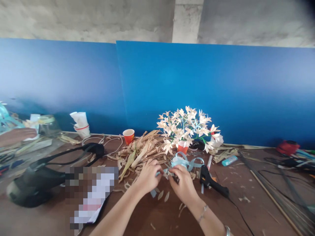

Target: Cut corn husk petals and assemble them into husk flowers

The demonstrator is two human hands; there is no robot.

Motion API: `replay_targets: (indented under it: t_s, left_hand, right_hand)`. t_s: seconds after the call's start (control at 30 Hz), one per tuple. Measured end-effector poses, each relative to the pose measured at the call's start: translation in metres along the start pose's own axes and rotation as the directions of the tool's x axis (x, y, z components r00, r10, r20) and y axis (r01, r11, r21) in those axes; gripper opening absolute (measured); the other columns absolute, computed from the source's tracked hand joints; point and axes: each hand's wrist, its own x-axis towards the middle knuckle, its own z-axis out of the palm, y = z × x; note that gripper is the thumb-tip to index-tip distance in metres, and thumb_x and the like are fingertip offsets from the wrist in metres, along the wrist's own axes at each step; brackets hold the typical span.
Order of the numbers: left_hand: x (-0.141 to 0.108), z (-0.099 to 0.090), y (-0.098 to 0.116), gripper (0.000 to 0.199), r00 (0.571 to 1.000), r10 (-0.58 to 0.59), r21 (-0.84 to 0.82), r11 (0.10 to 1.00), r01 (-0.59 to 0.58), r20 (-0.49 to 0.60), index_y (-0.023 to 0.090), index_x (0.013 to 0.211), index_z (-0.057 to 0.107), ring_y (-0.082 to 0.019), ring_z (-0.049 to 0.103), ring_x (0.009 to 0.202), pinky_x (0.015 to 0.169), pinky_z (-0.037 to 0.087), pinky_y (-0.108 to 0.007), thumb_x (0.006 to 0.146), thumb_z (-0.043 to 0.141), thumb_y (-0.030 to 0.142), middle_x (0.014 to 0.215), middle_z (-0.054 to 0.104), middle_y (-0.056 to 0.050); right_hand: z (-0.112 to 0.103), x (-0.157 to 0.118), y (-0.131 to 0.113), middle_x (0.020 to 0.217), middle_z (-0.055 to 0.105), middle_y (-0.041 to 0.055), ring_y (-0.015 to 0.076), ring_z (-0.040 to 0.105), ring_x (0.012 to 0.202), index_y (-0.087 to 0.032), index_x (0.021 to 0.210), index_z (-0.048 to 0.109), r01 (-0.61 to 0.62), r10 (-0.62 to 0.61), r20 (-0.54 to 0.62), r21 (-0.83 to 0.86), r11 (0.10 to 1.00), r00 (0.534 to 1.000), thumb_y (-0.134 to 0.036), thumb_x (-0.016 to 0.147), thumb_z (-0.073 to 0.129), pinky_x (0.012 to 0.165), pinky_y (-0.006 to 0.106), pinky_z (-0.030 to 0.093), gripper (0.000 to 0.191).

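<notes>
Both hands are close together over the brown table (pixel 152 209). The bent fingers of my left hand (pixel 149 174) are pinched at a small pale-blue piece, too small to name. My right hand (pixel 181 183) curls its fingers inward beside it, and what lies between them is hard to make out. Just behind the hands lies a loop of light-blue ribbon (pixel 195 164). Dried husks (pixel 145 149) are heaped behind my left hand. White flowers on green stems (pixel 187 127) rise from a red cup (pixel 182 147). Small petal-like scraps (pixel 166 196) lie below the hands.
A black glue gun (pixel 213 183) with a cord lies right of my right hand. At left are a black strapped object (pixel 34 183), a paper cup (pixel 128 136), a glass jar (pixel 49 126) and another person's hand (pixel 18 136). Thin rods (pixel 278 203) lie at right.
</notes>
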Motion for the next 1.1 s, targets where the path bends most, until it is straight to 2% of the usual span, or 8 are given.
replay_targets:
  t_s: [0.2, 0.37, 0.6, 0.87, 1.1]
  left_hand:
    - [0.002, -0.002, 0.012, 0.009, 1.000, 0.028, -0.099, 0.995, -0.028, -0.002, 0.021, 0.073, 0.062, -0.021, 0.051, 0.088, 0.079, 0.038, -0.035, 0.073, 0.055, 0.016, 0.083, 0.060, -0.004]
    - [0.001, -0.002, 0.011, 0.008, 1.000, 0.031, -0.064, 0.997, -0.031, 0.000, 0.020, 0.072, 0.062, -0.021, 0.051, 0.088, 0.078, 0.036, -0.035, 0.075, 0.055, 0.020, 0.082, 0.060, -0.004]
    - [0.000, -0.002, 0.020, 0.008, 0.997, 0.071, 0.022, 0.997, -0.070, -0.029, 0.020, 0.069, 0.059, -0.021, 0.050, 0.085, 0.076, 0.031, -0.035, 0.072, 0.054, 0.014, 0.077, 0.060, -0.002]
    - [0.001, 0.004, 0.029, 0.012, 0.993, -0.015, -0.029, 1.000, 0.012, -0.115, 0.018, 0.060, 0.053, -0.018, 0.053, 0.079, 0.075, 0.028, -0.034, 0.069, 0.052, 0.011, 0.070, 0.060, 0.000]
    - [0.000, 0.009, 0.028, 0.012, 0.987, -0.086, 0.062, 0.994, 0.095, -0.133, 0.018, 0.058, 0.053, -0.018, 0.054, 0.079, 0.074, 0.028, -0.033, 0.069, 0.052, 0.013, 0.072, 0.061, -0.001]
  right_hand:
    - [-0.001, 0.001, -0.005, 0.083, 0.058, 0.0061, 0.0206, 0.055, 0.083, -0.018, 0.072, 0.061, -0.004, 0.003, 0.030, 0.036, 0.999, 1.000, -0.012, 0.079, 0.051, 0.074, 0.033, 0.042, 0.013]
    - [-0.002, 0.002, -0.002, 0.081, 0.058, 0.0049, 0.0196, 0.054, 0.081, -0.018, 0.071, 0.059, -0.034, 0.033, 0.015, 0.074, 0.997, 0.999, -0.011, 0.078, 0.051, 0.073, 0.032, 0.041, 0.013]
    - [-0.002, 0.002, -0.007, 0.081, 0.059, 0.0042, 0.0195, 0.054, 0.081, -0.019, 0.068, 0.056, -0.019, 0.019, 0.016, -0.002, 1.000, 1.000, -0.010, 0.076, 0.050, 0.073, 0.031, 0.037, 0.013]
    - [-0.003, 0.000, -0.015, 0.082, 0.062, 0.0023, 0.0188, 0.055, 0.082, -0.019, 0.061, 0.053, -0.084, 0.074, -0.069, -0.154, 0.984, 0.995, -0.010, 0.071, 0.051, 0.070, 0.031, 0.030, 0.013]
    - [0.000, -0.002, -0.013, 0.080, 0.064, 0.0023, 0.0190, 0.056, 0.080, -0.019, 0.060, 0.052, -0.139, 0.109, -0.123, -0.274, 0.952, 0.986, -0.009, 0.071, 0.051, 0.070, 0.032, 0.028, 0.014]
